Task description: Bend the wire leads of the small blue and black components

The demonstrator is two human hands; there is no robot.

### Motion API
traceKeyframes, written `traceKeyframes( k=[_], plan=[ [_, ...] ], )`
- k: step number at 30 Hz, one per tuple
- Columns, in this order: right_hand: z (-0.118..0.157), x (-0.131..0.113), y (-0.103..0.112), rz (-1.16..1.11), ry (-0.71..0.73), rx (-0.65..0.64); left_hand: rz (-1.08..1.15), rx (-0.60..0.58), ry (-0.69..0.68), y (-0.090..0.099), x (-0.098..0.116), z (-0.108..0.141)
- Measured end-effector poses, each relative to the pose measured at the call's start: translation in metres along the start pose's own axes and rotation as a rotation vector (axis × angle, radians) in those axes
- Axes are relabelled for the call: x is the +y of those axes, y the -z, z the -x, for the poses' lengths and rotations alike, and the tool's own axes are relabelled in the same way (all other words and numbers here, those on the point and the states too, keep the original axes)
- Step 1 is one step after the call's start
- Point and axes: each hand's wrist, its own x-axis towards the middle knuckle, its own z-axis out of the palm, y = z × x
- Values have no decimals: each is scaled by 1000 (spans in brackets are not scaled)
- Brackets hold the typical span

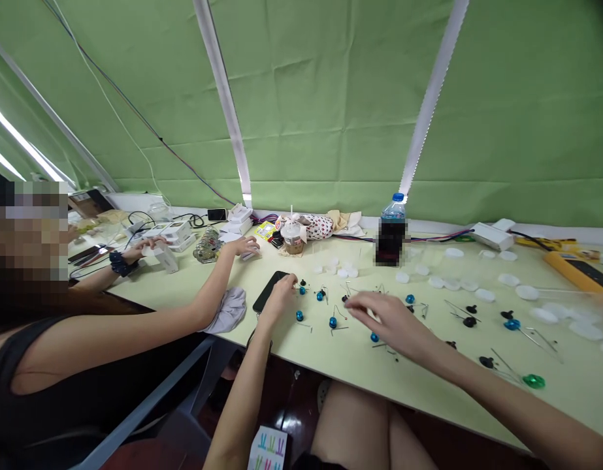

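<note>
My left hand [280, 295] lies over the right edge of a black phone [266, 294], its fingers loosely bent and reaching past it. Close to those fingertips sit a small black part [302, 283] and a shiny blue domed piece [302, 291]. My right hand [387, 320] hovers low over the table, fingers stretched left and thumb apart. Its fingertips are at another black part [345, 298]; contact is unclear. Between the hands are more blue domed pieces [333, 322] with thin bent metal rods [339, 328]. One blue piece [374, 337] shows under my right hand.
White discs [452, 284] lie farther back. A green domed piece [533, 380] and black parts [486, 361] are at right. Behind stand a bottle [393, 212] and a drink cup [293, 238]. A co-worker's arm [183, 313] reaches in from the left, near a grey scrunchie [228, 309].
</note>
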Motion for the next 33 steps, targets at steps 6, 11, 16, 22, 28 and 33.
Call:
traceKeyframes(
  k=[6,11,16,22,28,33],
  plan=[
    [133,0,-50,-306,-213,-179,66,219,73,22,6,51],
    [154,6,-109,-450,-450,-177,221,101,147,2,10,78],
    [130,-3,-118,-481,-377,-172,127,94,190,-21,16,75],
    [110,-11,-95,-427,-297,-130,131,151,179,-26,20,73],
    [59,-14,-113,-59,-150,-7,672,307,303,-6,41,92],
    [-7,-19,-149,488,-156,-46,1035,241,358,2,63,119]
  ],
)
